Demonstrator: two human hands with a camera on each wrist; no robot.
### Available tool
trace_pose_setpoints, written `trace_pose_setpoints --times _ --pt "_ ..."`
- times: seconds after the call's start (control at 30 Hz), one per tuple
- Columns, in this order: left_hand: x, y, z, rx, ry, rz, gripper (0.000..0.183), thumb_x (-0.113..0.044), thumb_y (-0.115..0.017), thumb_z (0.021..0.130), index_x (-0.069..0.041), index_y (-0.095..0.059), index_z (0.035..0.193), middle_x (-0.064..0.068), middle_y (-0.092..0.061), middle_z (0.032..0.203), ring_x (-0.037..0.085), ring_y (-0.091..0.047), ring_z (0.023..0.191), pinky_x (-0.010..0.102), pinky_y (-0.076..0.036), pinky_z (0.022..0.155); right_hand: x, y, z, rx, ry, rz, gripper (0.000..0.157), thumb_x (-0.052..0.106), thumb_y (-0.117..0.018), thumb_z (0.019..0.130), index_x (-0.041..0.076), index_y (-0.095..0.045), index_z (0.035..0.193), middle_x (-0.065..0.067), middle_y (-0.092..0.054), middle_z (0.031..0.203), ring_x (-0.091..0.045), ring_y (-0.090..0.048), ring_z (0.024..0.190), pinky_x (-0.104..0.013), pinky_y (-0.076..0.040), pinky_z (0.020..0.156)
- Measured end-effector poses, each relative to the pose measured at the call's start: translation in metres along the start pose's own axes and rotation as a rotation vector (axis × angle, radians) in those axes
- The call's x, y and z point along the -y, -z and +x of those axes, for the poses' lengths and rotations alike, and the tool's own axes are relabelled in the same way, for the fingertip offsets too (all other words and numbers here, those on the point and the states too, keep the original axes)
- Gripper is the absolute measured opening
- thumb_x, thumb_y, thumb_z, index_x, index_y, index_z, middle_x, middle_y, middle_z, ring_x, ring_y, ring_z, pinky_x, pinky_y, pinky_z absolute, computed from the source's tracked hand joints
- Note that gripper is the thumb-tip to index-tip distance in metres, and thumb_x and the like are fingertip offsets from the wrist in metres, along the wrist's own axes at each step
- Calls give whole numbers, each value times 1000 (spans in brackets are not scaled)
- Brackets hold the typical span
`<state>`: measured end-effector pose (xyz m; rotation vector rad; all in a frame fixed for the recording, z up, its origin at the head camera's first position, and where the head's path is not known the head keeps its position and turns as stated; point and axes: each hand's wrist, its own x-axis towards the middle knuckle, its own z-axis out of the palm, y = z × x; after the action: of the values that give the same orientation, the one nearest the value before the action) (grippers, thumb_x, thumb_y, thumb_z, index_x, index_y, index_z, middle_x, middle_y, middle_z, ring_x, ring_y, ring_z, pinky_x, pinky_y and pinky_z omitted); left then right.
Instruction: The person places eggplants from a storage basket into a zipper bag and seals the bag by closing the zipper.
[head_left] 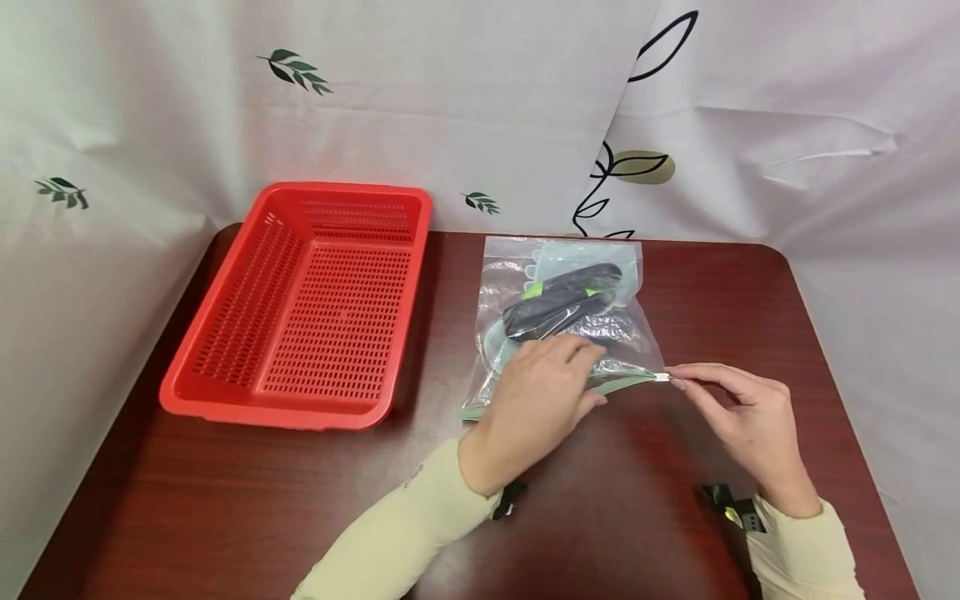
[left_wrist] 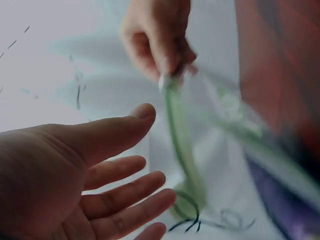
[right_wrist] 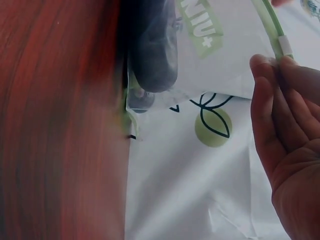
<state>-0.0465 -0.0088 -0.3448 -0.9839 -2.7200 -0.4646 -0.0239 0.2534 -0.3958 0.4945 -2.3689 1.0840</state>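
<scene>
A clear zip bag [head_left: 498, 279] lies on the dark red table, its green-edged mouth toward me. Inside it show dark, elongated items [head_left: 562, 302] with bright green bits and a pale blue flat piece [head_left: 581, 253] with white loops at its edge. My right hand [head_left: 753, 425] pinches the bag's right corner between thumb and fingers, right beside the white slider [head_left: 662, 377]. Over the near part of the bag hovers my left hand [head_left: 528, 408]. In the left wrist view its fingers [left_wrist: 125, 195] are spread and relaxed, apart from the green zip strip [left_wrist: 177, 135].
A red plastic basket [head_left: 375, 412] with slotted walls and floor stands left of the bag. White cloth [head_left: 420, 100] with leaf prints hangs behind the table [head_left: 247, 508] and at its sides. A dark strap [head_left: 731, 504] circles the right wrist.
</scene>
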Motion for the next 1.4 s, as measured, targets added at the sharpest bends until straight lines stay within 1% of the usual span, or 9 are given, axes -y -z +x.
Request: trace_pose_setpoints --times 0.17,0.33,0.5,0.63,0.77,0.87,1.07,1.27,1.4 --pt "-15 -12 8 -24 -80 79 51 -44 -77 86 -18 -67 129 -6 -67 119 11 -61 114 29 -46 96 0 -1 0 1 -6 12 44 -25 -80 59 2 -79 94 -8 -76 89 7 -66 89 -8 -47 78" --pt "-26 -21 16 -114 -126 106 45 -42 -79 85 -20 -69 123 -7 -68 114 10 -63 109 27 -48 90 -1 -2 2 -12 6 44 41 -25 -79 61 0 -78 93 -11 -75 88 5 -67 90 -10 -47 80" --pt "-34 -27 21 -178 -137 82 34 -33 -79 85 -22 -71 116 -8 -69 108 10 -65 105 27 -49 87 -1 -2 2 -18 -8 50 42 -26 -79 60 0 -78 93 -11 -75 89 5 -67 90 -10 -47 81" --pt "-38 -30 23 -210 -131 105 24 -28 -77 87 -22 -73 109 -9 -69 100 9 -65 98 26 -49 79 -2 -4 2 -19 -20 61 44 -27 -79 60 0 -78 94 -12 -75 89 4 -67 90 -10 -48 81" --pt "-39 -33 23 -215 -122 143 13 -27 -72 90 -21 -75 102 -9 -68 92 8 -65 88 24 -46 69 -2 -6 1 -16 -13 86 42 -27 -78 61 -1 -78 94 -13 -75 90 2 -68 89 -11 -49 80" --pt "-40 -35 24 -211 -112 159 11 -26 -69 93 -21 -76 99 -9 -67 88 7 -64 81 24 -43 65 -2 -7 1 -15 -5 104 42 -28 -78 61 -1 -78 94 -13 -75 90 1 -68 89 -11 -49 79" --pt "-40 -39 28 -224 -118 175 10 -27 -68 95 -22 -75 93 -10 -66 84 6 -63 79 23 -41 65 -2 -8 0 -12 -4 116 42 -28 -77 62 -2 -77 94 -13 -75 90 1 -68 89 -11 -50 79" --pt "-39 -41 33 -227 -125 164 15 -17 -63 95 -23 -74 87 -10 -66 82 6 -64 79 23 -42 65 -2 -7 -1 -1 -14 98 40 -23 -80 64 -1 -78 96 -13 -75 92 1 -68 91 -11 -49 81" --pt "-39 -41 34 -229 -122 152 18 -13 -62 94 -22 -74 85 -10 -66 81 7 -64 77 24 -43 64 -3 -7 -1 5 -15 91 41 -24 -80 63 0 -78 97 -12 -75 93 1 -68 90 -11 -49 82"
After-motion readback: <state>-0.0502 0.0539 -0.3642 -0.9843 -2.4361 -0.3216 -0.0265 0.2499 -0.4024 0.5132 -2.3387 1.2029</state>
